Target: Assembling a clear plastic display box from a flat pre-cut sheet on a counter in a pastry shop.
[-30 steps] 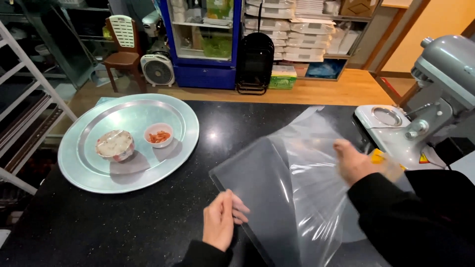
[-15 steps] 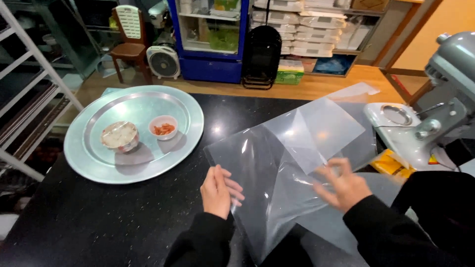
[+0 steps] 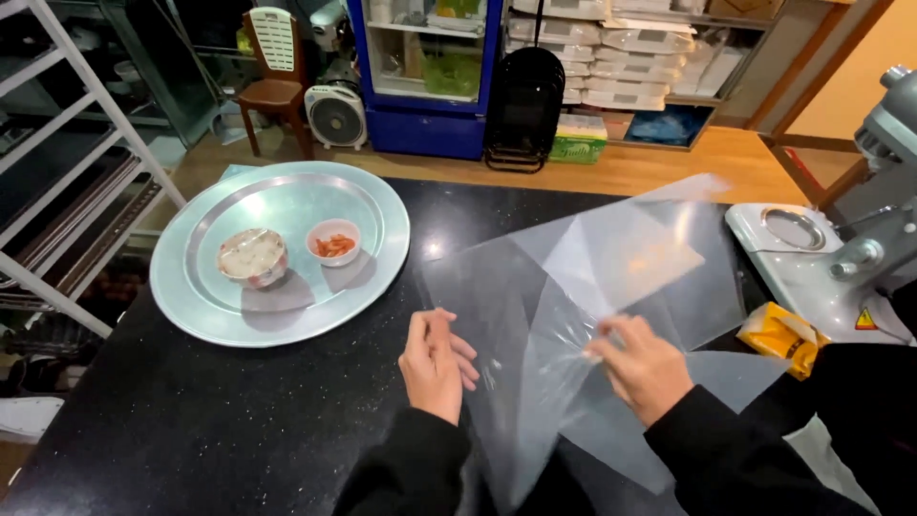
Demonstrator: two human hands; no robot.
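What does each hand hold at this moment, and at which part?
The right hand pinches the clear plastic sheet at a fold near its middle. The left hand lies flat on the sheet's left edge, gripping nothing.

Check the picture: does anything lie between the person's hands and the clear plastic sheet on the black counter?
Nothing visible does. The left hand rests at the edge of the clear plastic sheet, and the right hand pinches a fold of it.

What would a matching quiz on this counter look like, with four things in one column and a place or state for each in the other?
Things:
1. clear plastic sheet
2. small bowl of orange bits
3. yellow packet
4. left hand

Places or states:
A. lying beside the stand mixer
B. pinched and lifted by the right hand
C. standing on the round metal tray
D. resting flat on the black counter

Pairs: 1-B, 2-C, 3-A, 4-D
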